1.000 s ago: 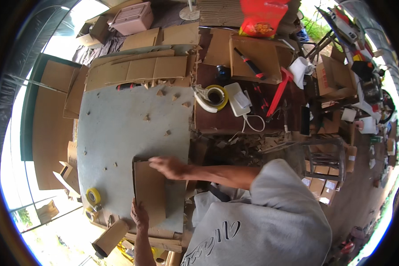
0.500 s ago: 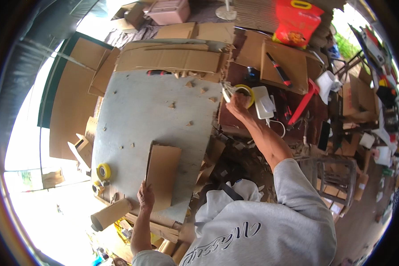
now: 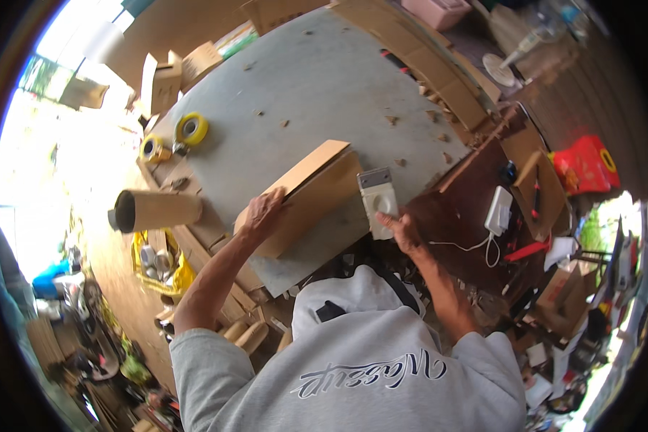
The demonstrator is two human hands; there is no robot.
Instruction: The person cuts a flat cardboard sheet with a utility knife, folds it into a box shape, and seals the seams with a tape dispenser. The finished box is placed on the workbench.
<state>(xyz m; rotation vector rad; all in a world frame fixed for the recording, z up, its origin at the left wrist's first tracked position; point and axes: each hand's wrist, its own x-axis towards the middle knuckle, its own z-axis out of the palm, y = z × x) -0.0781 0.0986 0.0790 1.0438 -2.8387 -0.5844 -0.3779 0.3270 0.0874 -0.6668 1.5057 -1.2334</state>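
I face a grey-topped table (image 3: 317, 86); dark red-brown table (image 3: 457, 209) right beside it, on my right. Brown floor (image 3: 113, 288) along my left. White daylight (image 3: 72, 180) glares far left; green foliage (image 3: 592, 230), more glare on my right.

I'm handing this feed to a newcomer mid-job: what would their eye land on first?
Probably the middle: the left hand holds a cardboard box on the grey table, and beside it the right hand holds a pale tape dispenser. Next, the bright red bag toward the right edge, then a yellow tape roll at the table's left side.
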